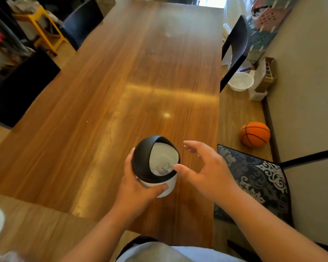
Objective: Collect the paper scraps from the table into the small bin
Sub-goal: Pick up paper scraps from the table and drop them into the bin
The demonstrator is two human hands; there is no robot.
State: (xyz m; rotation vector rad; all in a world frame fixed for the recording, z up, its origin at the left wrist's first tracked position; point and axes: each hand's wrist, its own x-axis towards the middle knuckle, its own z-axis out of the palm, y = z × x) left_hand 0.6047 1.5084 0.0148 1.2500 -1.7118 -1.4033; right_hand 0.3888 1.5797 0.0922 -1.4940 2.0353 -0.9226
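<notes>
A small white bin (159,186) with a black domed swing lid (142,157) is tilted over the near part of the wooden table (121,91). My left hand (138,190) grips its white body from the left and below. Through the lid's opening I see the white inside and some crumpled greyish paper scraps (166,169) at the bottom. My right hand (206,167) hovers just right of the bin with fingers spread, its thumb touching the lid's rim. No loose scraps show on the tabletop.
A chair with a dark patterned cushion (254,178) stands at the table's right. An orange basketball (255,134) and a white basket (240,81) lie on the floor by the wall. Dark chairs (81,21) stand at the far left and right; a yellow stool (44,29) stands behind.
</notes>
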